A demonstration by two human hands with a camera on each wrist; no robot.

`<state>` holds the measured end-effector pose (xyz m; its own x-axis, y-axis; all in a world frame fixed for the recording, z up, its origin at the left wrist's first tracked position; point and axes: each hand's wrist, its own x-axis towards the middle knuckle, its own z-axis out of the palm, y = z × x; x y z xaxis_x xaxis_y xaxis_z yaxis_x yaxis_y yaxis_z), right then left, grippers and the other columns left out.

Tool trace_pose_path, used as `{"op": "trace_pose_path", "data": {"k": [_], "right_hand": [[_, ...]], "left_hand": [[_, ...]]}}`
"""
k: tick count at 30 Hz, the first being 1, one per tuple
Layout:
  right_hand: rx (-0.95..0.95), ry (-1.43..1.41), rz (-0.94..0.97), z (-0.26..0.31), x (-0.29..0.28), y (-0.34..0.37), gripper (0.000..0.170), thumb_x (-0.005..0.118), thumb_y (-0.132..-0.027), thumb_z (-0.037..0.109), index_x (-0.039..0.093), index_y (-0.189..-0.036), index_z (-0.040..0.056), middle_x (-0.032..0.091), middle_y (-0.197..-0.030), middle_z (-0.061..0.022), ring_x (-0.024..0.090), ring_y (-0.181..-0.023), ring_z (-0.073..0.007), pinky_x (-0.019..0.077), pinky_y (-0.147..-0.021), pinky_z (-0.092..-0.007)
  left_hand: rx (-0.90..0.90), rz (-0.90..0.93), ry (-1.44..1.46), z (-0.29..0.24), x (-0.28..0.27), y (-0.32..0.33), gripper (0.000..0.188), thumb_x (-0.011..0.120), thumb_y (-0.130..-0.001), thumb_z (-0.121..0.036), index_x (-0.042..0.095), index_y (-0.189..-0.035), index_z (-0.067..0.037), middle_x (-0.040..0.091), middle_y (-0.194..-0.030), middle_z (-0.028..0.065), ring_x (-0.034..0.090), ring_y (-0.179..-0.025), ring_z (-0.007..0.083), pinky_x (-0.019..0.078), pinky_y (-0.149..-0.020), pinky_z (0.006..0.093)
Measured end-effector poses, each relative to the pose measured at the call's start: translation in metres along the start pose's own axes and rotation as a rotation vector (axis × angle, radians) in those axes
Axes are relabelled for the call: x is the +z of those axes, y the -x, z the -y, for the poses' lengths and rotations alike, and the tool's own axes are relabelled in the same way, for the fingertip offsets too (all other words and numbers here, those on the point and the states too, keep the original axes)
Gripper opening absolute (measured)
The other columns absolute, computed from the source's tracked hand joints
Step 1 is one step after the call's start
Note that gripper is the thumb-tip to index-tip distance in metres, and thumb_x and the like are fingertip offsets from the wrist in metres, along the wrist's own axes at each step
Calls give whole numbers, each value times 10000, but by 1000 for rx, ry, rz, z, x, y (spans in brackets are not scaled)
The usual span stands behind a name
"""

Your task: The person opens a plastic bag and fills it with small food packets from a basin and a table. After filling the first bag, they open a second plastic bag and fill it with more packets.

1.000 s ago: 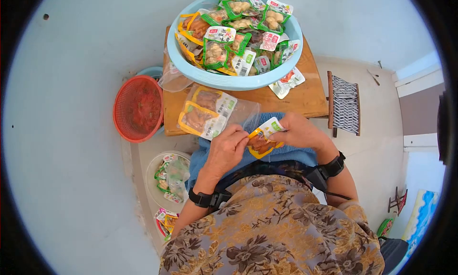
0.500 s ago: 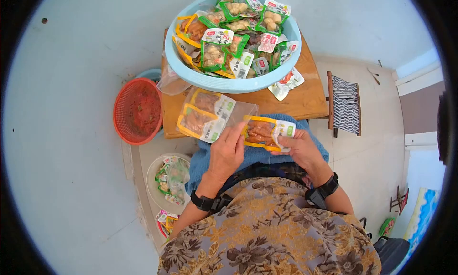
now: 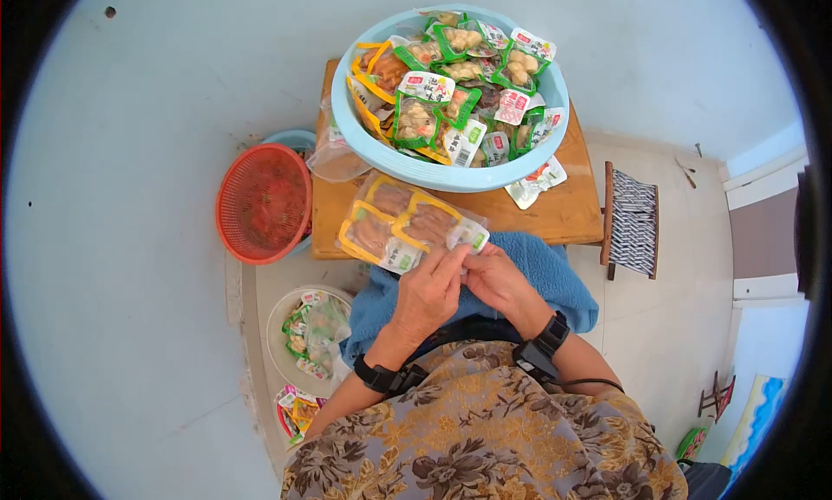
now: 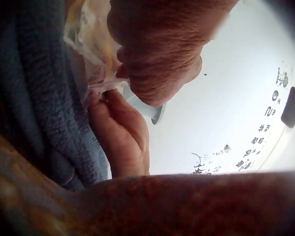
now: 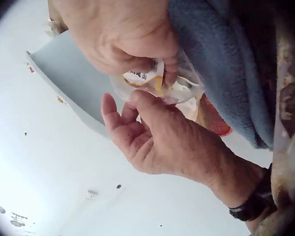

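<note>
A clear plastic bag [image 3: 358, 207] lies partly over the table edge and the lap, with three yellow-edged, vacuum-packed snack packets showing through it. My left hand [image 3: 431, 290] pinches the bag's open edge between thumb and fingers, which the right wrist view shows up close. At the bag's mouth my right hand [image 3: 503, 283] grips the white end of the nearest snack packet [image 3: 431, 223], its fingers partly inside the plastic. In the right wrist view a strip of this packet's white label shows below the right hand [image 5: 123, 34]. Both hands almost meet there.
A light blue basin [image 3: 451, 181] heaped with packets stands on the wooden table [image 3: 572, 218]. A red basket [image 3: 260, 205] is at the left, above a pale tub [image 3: 279, 348] of packets. A woven stool [image 3: 633, 223] stands right. A blue towel [image 3: 555, 279] covers the lap.
The right hand has turned the snack packet and moved it left into the bag beside the other two. The left hand has stayed at the bag's edge. The head view has shifted slightly.
</note>
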<state>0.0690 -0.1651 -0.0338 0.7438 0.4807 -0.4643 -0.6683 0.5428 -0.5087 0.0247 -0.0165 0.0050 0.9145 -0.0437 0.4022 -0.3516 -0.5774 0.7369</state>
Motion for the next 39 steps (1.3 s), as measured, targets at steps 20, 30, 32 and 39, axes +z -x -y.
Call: {"op": "trace_pose_path", "data": {"k": [20,30,32,39], "right_hand": [[-72,267,-66,-28,23,-102,376,532,-936,-30,538,-1311,-25,581,-1249,-122,627,-1062,-231,618,-871,-320],[-151,271,-156,-24,30,-92,323,577,-974,70,557,-1270,-57,606,-1213,-108,627,-1071,-207,616,-837,-322],[-123,245,-166,-26,23,-85,322,579,-981,94,567,-1264,-59,611,-1216,-111,628,-1082,-208,612,-828,-328],[-208,303,-151,4,8,-16,190,592,-934,12,641,-1107,-50,686,-1014,-107,682,-869,-172,593,-744,-291]], "left_hand": [[71,-21,31,-1,-3,-4,358,634,-826,70,666,-1162,-50,631,-862,131,647,-709,321,520,-609,379],[26,100,58,3,-17,17,315,694,-856,-25,650,-1167,-53,599,-812,94,571,-606,210,467,-538,322],[37,131,15,10,-25,29,316,702,-861,-50,648,-1172,-57,598,-805,94,571,-608,213,465,-538,324],[207,255,-305,15,-44,56,332,697,-847,-104,655,-1176,-93,502,-739,64,561,-624,243,454,-537,362]]}}
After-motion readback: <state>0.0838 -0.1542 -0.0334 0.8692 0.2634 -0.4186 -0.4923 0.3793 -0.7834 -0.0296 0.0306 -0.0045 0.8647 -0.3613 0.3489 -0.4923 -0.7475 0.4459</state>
